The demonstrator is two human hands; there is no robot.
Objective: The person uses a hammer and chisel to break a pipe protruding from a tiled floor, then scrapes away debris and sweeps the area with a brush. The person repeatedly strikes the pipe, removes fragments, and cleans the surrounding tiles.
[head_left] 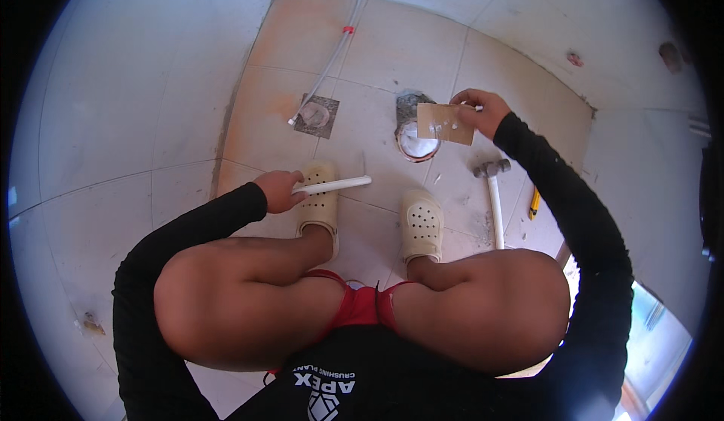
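My left hand is closed on a white rod held flat above my left cream clog. My right hand pinches a tan square card with whitish smears, just over the right edge of a round floor opening with white inside and a dark, rough patch at its back; the card hides part of it. A hammer with a white handle lies right of my right clog, and a yellow tool, partly hidden by my sleeve, lies beside it.
Tiled walls meet the tiled floor at left, back and right. A grey square patch with a pale circle is left of the opening. A thin grey hose with a red band runs from the back wall to it. My bare knees frame the lower view.
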